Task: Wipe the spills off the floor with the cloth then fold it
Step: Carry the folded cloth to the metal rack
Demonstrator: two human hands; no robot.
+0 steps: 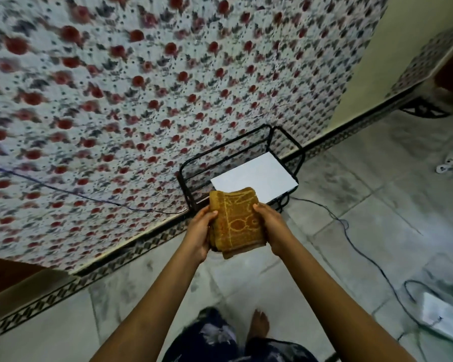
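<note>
Head cam: floral wall covering (141, 100) filled most of frame, marble floor (364, 205) below w/ black wire rack (246, 165). Folded mustard cloth (236, 223) was held in air before rack, left hand (198, 236) & right hand (273, 228) fingers curled on its side edges.

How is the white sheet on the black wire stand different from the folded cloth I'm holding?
The white sheet is plain and lies flat on the black wire stand; the folded cloth is mustard with an orange pattern and is held in the air between the left hand and right hand. The sheet looks thin, the cloth thick and layered. Both are roughly rectangular.
</note>
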